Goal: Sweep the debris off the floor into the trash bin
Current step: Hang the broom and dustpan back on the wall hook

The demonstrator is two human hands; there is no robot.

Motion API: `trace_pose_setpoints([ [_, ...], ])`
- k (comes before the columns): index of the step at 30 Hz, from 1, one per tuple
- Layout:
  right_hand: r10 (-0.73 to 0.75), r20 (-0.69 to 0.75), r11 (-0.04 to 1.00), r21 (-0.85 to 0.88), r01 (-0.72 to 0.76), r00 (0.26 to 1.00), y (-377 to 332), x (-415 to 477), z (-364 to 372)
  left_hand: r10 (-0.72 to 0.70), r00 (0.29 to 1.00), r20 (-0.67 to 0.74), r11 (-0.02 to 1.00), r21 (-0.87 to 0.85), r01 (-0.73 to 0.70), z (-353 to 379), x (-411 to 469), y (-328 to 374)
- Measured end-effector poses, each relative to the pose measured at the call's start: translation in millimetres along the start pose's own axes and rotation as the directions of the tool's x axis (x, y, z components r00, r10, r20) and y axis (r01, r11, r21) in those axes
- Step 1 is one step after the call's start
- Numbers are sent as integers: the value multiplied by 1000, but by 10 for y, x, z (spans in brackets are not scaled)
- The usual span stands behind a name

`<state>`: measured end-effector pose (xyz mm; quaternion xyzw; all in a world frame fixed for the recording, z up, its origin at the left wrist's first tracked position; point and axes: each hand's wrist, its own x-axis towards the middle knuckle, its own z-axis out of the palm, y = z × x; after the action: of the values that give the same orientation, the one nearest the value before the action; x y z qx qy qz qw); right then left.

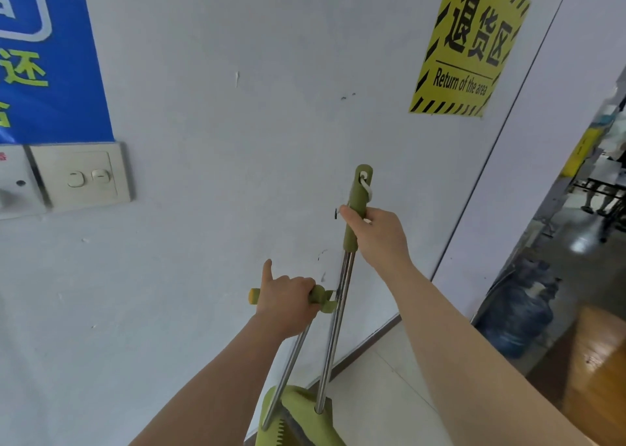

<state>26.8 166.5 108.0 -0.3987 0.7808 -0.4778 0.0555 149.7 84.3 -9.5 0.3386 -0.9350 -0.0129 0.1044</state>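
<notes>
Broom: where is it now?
Head view, centre: the broom stands before the wall, gripped by the right hand, right of the dustpan handle the left hand holds.

Pretty scuffed white wall (237,134) here. There's a blue banner (50,73) in its top left corner, with a beige two-button switch plate (81,178) right under it. A yellow-and-black sign (471,46) reading "Return of the area" is top right. A blue water jug (518,313) stands past the wall's right edge.

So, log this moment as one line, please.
left hand: grips dustpan handle | right hand: grips broom handle | place: facing white wall
</notes>
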Motion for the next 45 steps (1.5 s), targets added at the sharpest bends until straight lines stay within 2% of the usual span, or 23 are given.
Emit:
trace_pose_setpoints([
  [1,-5,-32,999,31,6,999,39,60,4,1,1000,2,1000,-1,-1,20,51,15],
  [5,-83,-163,994,-79,71,983,172,310,12,5,1000,-5,1000,-5,-5,52,276,105],
  [8,-110,-243,993,-68,96,964,294,523,-15,11,1000,2,1000,-1,-11,50,462,205],
  [12,-93,-233,996,-13,92,968,448,788,-110,-27,999,28,1000,-1,27,90,744,390],
  [18,-128,-222,991,10,133,967,592,1147,-251,-184,982,40,982,38,183,148,1176,777],
  [23,-132,-227,985,79,154,965,679,1360,-324,-310,946,-95,947,60,316,273,1427,955],
  [26,-108,-216,983,124,137,970,720,1466,-310,-356,928,-114,929,61,364,333,1549,1031],
  [39,-137,-42,950,277,143,990,759,1763,-266,-469,876,-109,883,-32,468,497,1892,1131],
  [42,-128,108,921,381,78,986,780,1855,-291,-482,872,-83,875,-10,483,521,1934,1050],
  [45,-129,269,802,595,-60,954,749,1983,-351,-500,865,-50,865,19,501,554,1936,958],
])
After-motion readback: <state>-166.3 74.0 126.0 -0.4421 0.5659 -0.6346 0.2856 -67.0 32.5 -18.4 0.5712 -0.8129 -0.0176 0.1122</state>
